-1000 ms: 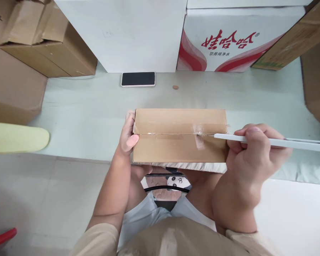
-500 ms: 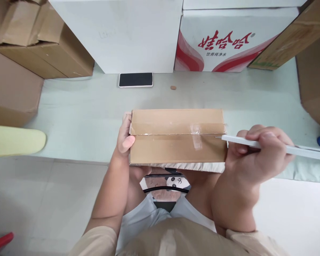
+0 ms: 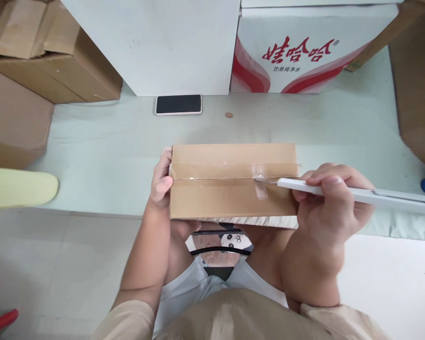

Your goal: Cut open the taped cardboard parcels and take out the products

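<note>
A brown cardboard box (image 3: pixel 212 198) lies in front of me at the table's near edge, a seam running along its top. My left hand (image 3: pixel 161 182) grips the box's left end, thumb on the near half and fingers behind. In my right hand (image 3: pixel 335 198) is a white-handled utility knife (image 3: pixel 301 185), pinched between thumb and fingers. Its thin blade points left and its tip touches the seam by a strip of clear tape (image 3: pixel 259 182). The right hand's lower fingers are close to the box's right end; whether they touch is hidden.
Behind the box lie a phone (image 3: pixel 179 105) and a small brown scrap (image 3: pixel 229 114). A white box (image 3: pixel 156 47) and a red-and-white carton (image 3: pixel 290 56) stand at the back. Cardboard boxes (image 3: pixel 81 71) flank the left; a yellow rounded object (image 3: pixel 21 188) sits at the left edge.
My right hand has moved left with the utility knife, bringing the blade from near the box's right end to the tape strip. My left hand keeps its grip on the box.
</note>
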A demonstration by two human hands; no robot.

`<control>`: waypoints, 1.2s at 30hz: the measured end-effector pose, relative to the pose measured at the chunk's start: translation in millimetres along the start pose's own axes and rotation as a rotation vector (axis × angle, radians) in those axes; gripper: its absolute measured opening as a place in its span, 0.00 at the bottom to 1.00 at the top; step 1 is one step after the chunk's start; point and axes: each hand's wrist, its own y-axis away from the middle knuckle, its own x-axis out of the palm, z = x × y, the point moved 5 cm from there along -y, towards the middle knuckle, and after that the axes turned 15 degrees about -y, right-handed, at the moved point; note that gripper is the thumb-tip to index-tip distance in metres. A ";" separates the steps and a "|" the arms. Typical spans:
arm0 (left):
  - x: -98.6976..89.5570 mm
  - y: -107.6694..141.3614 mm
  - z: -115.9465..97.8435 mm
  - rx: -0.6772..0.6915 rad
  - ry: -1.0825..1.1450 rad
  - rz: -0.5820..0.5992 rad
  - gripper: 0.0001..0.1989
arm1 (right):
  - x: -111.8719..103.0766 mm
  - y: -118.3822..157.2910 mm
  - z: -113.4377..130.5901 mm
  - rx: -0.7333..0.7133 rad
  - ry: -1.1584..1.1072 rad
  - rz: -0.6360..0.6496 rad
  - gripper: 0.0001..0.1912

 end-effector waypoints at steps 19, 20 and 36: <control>0.0 0.3 4.2 -0.048 0.057 0.024 0.25 | -4.5 7.3 2.8 -0.163 0.116 -0.329 0.12; -0.2 0.2 4.1 -0.045 0.058 0.018 0.25 | -4.7 7.3 3.5 -0.190 0.116 -0.334 0.12; -2.1 -9.2 7.6 -0.056 0.041 0.041 0.35 | -56.5 -17.6 -32.6 0.013 -0.294 -0.522 0.15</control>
